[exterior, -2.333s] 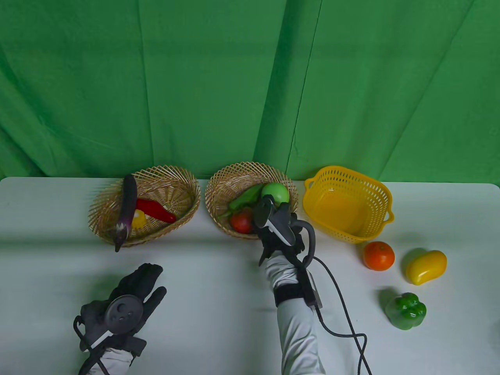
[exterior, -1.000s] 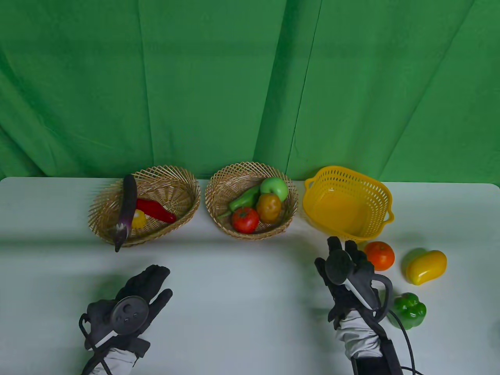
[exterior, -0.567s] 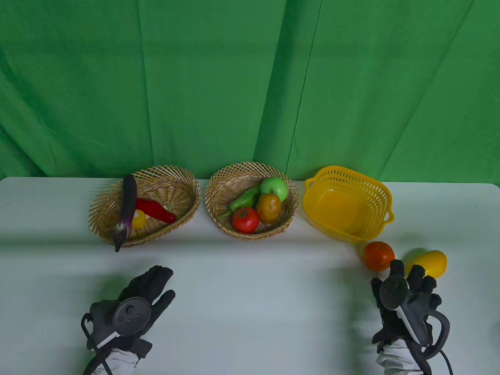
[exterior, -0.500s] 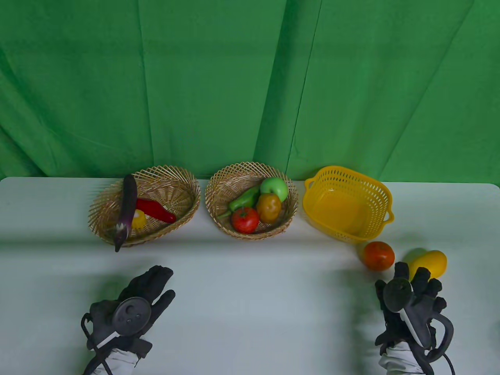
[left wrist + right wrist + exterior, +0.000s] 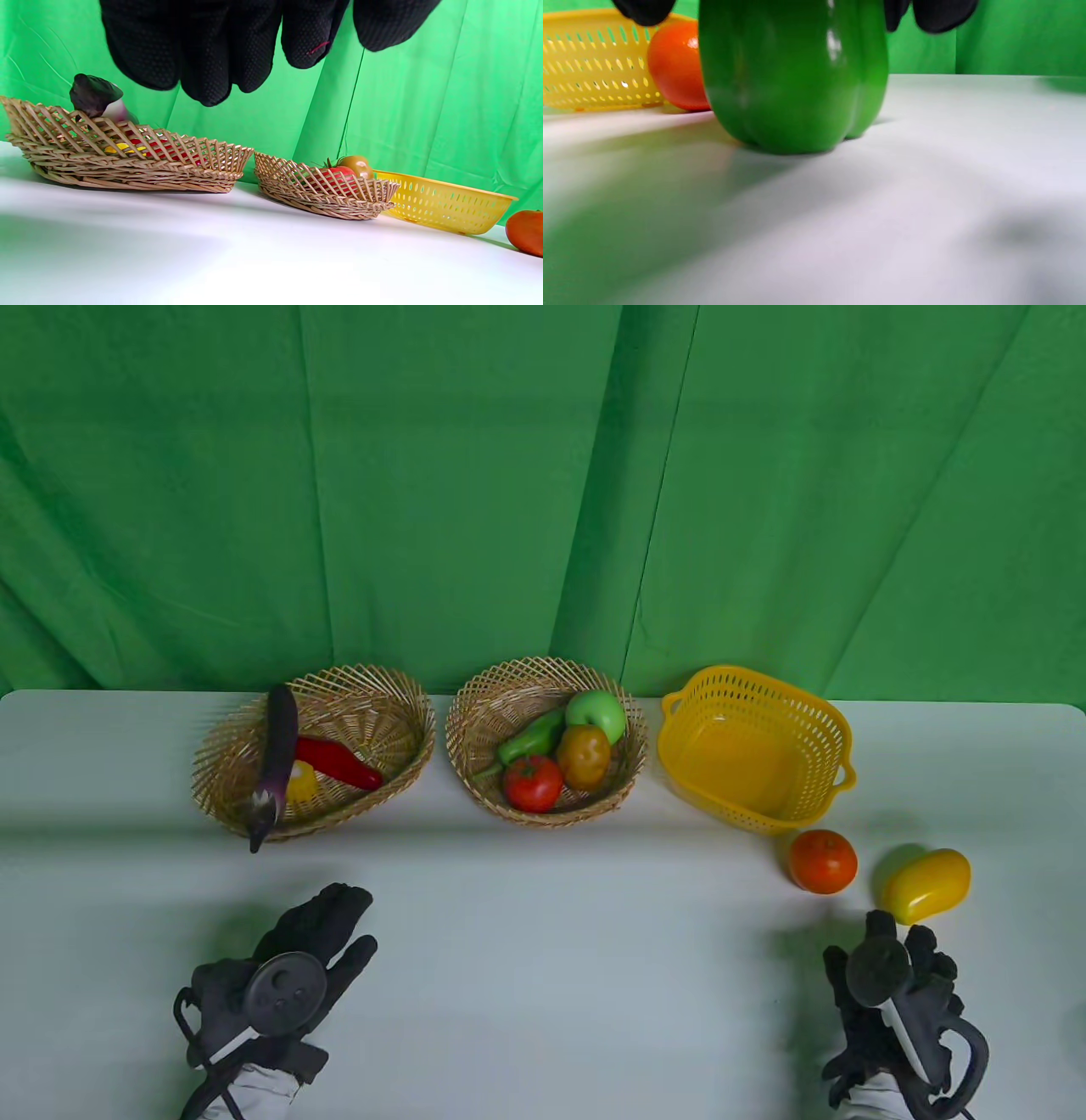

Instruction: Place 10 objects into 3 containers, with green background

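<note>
Glossy, smooth green bell pepper (image 5: 793, 76); perforated yellow plastic basket (image 5: 755, 751); two woven wicker baskets (image 5: 314, 751); matt white bench (image 5: 543, 916); matt green cloth backdrop (image 5: 475, 492); black knit gloves (image 5: 199, 46).

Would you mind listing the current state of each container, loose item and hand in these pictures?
left wicker basket: holds eggplant, red chili, a yellow item
middle wicker basket: holds four items
yellow basket: empty
orange tomato: loose on table
yellow mango: loose on table
green bell pepper: upright on table, under right hand
right hand: over pepper, grip unclear
left hand: idle, holds nothing
</note>
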`<state>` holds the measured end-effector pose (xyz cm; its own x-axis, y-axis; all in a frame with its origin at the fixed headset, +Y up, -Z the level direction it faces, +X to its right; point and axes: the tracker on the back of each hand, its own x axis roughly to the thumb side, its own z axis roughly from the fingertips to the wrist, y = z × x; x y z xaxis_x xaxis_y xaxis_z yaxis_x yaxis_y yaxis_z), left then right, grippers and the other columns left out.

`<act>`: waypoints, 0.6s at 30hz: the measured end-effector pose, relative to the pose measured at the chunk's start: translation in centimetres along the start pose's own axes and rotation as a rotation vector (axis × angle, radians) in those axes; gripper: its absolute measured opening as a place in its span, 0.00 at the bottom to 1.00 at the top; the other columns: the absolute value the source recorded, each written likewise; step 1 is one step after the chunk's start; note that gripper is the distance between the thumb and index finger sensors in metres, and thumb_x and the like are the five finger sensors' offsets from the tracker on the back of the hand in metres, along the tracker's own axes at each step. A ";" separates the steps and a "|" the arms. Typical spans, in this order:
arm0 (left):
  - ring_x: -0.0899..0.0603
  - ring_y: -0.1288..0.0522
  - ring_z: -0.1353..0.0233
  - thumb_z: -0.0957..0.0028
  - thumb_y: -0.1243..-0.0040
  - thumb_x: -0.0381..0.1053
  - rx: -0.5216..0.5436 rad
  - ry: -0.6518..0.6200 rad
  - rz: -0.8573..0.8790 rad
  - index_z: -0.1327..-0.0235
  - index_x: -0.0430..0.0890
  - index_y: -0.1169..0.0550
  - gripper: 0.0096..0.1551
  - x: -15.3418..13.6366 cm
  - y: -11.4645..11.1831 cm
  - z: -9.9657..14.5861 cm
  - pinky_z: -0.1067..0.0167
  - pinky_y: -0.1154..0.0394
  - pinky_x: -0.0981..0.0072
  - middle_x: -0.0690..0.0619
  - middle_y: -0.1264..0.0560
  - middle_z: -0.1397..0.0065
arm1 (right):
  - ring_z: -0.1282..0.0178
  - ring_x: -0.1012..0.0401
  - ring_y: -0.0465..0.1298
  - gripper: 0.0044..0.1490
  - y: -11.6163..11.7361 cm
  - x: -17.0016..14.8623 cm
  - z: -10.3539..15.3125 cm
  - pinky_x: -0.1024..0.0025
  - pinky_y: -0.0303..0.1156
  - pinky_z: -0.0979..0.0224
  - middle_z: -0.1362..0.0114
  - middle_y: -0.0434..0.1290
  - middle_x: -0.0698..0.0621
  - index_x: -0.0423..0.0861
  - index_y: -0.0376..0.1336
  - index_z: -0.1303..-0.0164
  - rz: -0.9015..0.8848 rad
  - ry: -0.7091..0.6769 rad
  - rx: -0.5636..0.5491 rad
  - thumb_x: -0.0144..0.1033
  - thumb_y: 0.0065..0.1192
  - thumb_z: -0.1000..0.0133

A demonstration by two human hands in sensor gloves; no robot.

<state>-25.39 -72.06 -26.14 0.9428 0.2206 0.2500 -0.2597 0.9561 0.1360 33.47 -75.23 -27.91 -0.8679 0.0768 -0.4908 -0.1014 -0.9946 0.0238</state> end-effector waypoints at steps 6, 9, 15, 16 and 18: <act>0.36 0.24 0.26 0.39 0.52 0.65 -0.008 0.014 -0.019 0.18 0.54 0.33 0.35 -0.1 0.0 0.0 0.37 0.26 0.41 0.43 0.27 0.19 | 0.16 0.31 0.48 0.48 0.2 0.0 0.0 0.34 0.55 0.19 0.09 0.40 0.36 0.56 0.38 0.13 0.014 -0.015 -0.002 0.62 0.48 0.39; 0.36 0.24 0.26 0.39 0.52 0.65 -0.014 0.017 -0.032 0.18 0.54 0.33 0.36 -0.1 -0.1 0.1 0.37 0.26 0.41 0.43 0.27 0.20 | 0.17 0.31 0.50 0.48 0.2 0.1 0.0 0.36 0.57 0.20 0.10 0.41 0.36 0.56 0.38 0.13 0.045 -0.029 -0.004 0.60 0.51 0.39; 0.36 0.24 0.26 0.39 0.52 0.65 -0.032 0.010 -0.033 0.18 0.54 0.33 0.36 0.2 -0.3 -0.1 0.37 0.26 0.41 0.43 0.27 0.19 | 0.18 0.32 0.52 0.48 0.0 0.1 0.0 0.38 0.59 0.20 0.11 0.43 0.35 0.55 0.38 0.13 0.067 -0.045 0.000 0.60 0.50 0.39; 0.36 0.24 0.26 0.39 0.52 0.65 -0.035 0.009 -0.033 0.18 0.54 0.33 0.36 0.2 -0.4 -0.1 0.37 0.26 0.41 0.43 0.27 0.19 | 0.18 0.32 0.52 0.48 0.0 0.1 0.0 0.38 0.59 0.20 0.11 0.44 0.35 0.55 0.38 0.13 0.070 -0.047 0.001 0.60 0.50 0.38; 0.36 0.24 0.26 0.39 0.52 0.65 -0.044 0.009 -0.036 0.18 0.54 0.33 0.35 0.2 -0.4 -0.1 0.37 0.26 0.41 0.42 0.27 0.19 | 0.18 0.32 0.53 0.48 0.0 0.1 0.0 0.38 0.59 0.21 0.11 0.44 0.35 0.55 0.38 0.13 0.080 -0.055 0.003 0.60 0.50 0.38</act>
<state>-25.02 -72.39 -26.26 0.9531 0.1878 0.2372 -0.2167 0.9708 0.1025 33.45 -75.22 -27.98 -0.8988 0.0006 -0.4383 -0.0316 -0.9975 0.0635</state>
